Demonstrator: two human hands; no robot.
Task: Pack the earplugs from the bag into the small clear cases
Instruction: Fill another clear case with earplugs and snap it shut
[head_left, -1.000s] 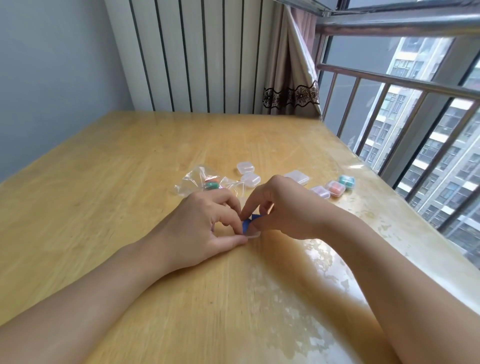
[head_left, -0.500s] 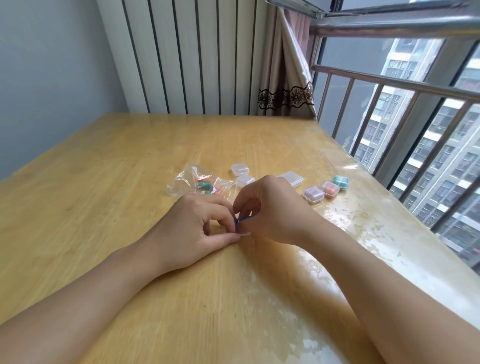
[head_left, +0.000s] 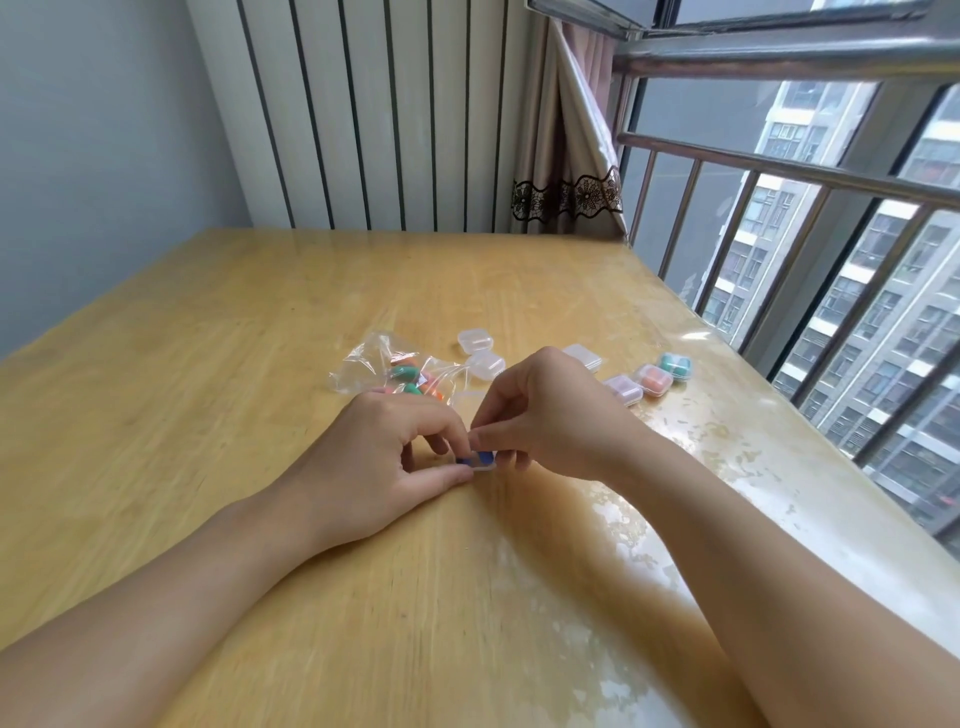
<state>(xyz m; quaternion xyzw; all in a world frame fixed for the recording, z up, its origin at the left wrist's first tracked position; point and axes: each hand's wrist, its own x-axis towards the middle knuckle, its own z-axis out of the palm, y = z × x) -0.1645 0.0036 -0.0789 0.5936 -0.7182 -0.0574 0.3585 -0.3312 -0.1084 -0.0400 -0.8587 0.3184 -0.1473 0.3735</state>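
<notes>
A small clear case with blue earplugs (head_left: 482, 459) in it rests on the wooden table (head_left: 208, 364) between my hands. My left hand (head_left: 384, 457) pinches its left side with thumb and forefinger. My right hand (head_left: 550, 415) holds its right side and presses down on its lid. Behind them lies the clear plastic bag (head_left: 400, 371) with green, orange and pink earplugs inside. Two empty clear cases (head_left: 483, 353) sit just past the bag, and a third is partly hidden behind my right hand.
Three filled cases stand in a row to the right: a pale one (head_left: 623, 388), a pink one (head_left: 654, 379) and a teal one (head_left: 676, 365). The table's right edge runs along a window with metal railings (head_left: 779, 171). A curtain hangs at the back corner.
Both hands have stayed on the case with the blue earplugs, and the lid has come down over them. The camera has tilted slightly.
</notes>
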